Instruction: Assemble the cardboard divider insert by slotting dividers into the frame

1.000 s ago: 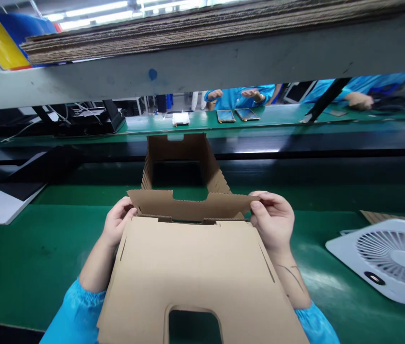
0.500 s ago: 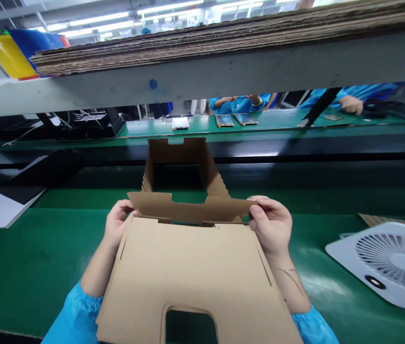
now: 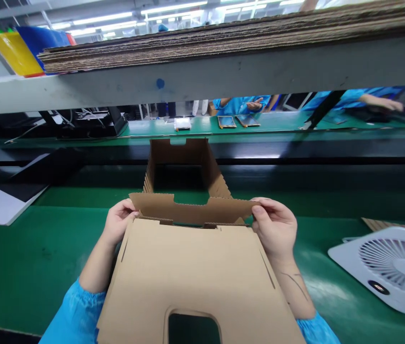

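A brown sheet of die-cut cardboard (image 3: pixel 191 267) lies in front of me, with a rectangular cutout near its lower edge and slits along both sides. Its far flap (image 3: pixel 195 209) is bent upward and has a notch in the middle. My left hand (image 3: pixel 120 220) pinches the flap's left end. At the right end, my right hand (image 3: pixel 274 224) grips the same flap between thumb and fingers. Just beyond it stands a folded cardboard frame (image 3: pixel 214 169) with upright walls, open in the middle to the green surface.
A white fan (image 3: pixel 396 267) lies on the green bench (image 3: pixel 45 267) at right. Black and white sheets (image 3: pixel 2 206) lie at left. Overhead, a shelf (image 3: pixel 195 81) bears stacked cardboard (image 3: pixel 224 36). Several small screens (image 3: pixel 227 122) and other people's hands (image 3: pixel 381 102) are across the bench.
Both my hands keep their hold on the flap, almost unmoved. The view has shifted slightly. Across the bench, a co-worker's hand at right has moved over the dark object.
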The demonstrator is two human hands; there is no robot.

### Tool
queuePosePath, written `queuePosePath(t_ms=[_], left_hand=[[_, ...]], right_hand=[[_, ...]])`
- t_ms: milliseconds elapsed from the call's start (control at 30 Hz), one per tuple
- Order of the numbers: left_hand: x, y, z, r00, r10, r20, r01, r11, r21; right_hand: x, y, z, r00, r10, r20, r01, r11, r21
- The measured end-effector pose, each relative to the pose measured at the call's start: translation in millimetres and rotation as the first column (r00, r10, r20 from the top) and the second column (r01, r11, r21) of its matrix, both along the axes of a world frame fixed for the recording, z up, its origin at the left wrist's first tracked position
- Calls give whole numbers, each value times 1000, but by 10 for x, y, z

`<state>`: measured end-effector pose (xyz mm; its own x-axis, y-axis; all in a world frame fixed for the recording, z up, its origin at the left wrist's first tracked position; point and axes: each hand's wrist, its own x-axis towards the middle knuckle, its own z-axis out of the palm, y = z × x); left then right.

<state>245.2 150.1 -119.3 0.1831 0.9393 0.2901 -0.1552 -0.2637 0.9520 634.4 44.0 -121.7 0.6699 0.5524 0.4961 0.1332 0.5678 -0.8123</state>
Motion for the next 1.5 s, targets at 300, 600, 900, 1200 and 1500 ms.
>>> queuePosePath(t_ms=[300, 600, 900, 1200, 1500], left_hand=[[38, -8, -10, 997, 81, 4, -81, 997, -4], [-36, 38, -12, 997, 45, -62, -49, 997, -63], [-162, 90, -62, 976, -123, -182, 90, 980, -179], [-44, -24, 60, 999, -31, -10, 30, 996, -84], [163, -344, 206, 983, -105, 152, 127, 981, -144]], right_hand=[[-113, -93, 78, 998, -54, 20, 55, 997, -59], [-92, -58, 78, 992, -117, -49, 112, 988, -102], [3, -61, 87, 993, -15, 120, 33, 988, -149], [-38, -54, 63, 976, 190, 111, -193, 981, 21], [-25, -61, 109, 963, 131, 235, -129, 991, -26]])
